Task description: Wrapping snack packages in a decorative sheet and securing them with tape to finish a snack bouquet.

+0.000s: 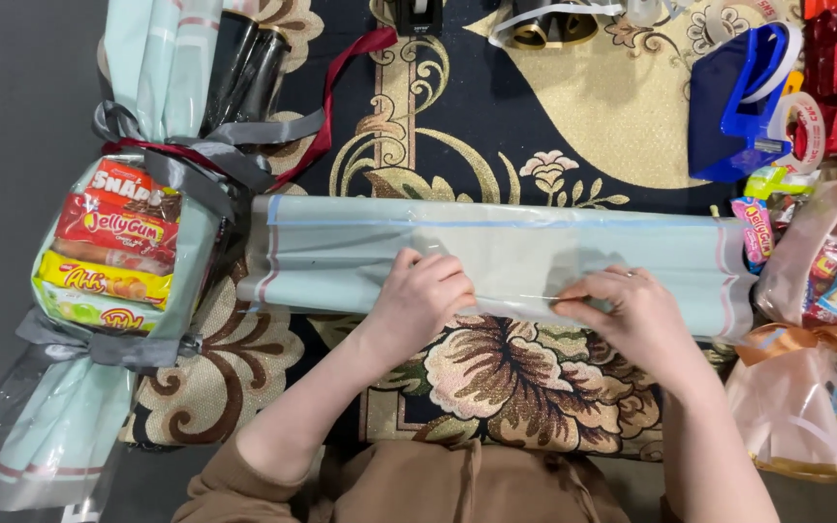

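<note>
Left hand point(425, 293): fingers curled and pressed down on the near edge of the pale blue-green wrapping sheet point(341, 254), pinching its clear film layer.
Right hand point(629, 312): just beside the left, fingers closed on the same near edge; both hands are clamped on the sheet, a short gap apart.
Wrapping sheet: rolled or folded into a long band lying crosswise under both hands, reaching well out to each side, on the patterned floral rug point(506, 378).
Step in hand: by the look of it, the long seam of the roll is being pressed shut along the edge nearest the body.
Next move calls for: I judge it needs the seam held flat and even with one hand while something fixes it.
Far side of the right hand: blue tape dispenser point(738, 102), well apart.
Beyond the left hand: finished snack bundle point(113, 247) tied with grey ribbon point(196, 169).
Beyond the right hand: orange-ribboned snack bundle point(825, 320).
</note>
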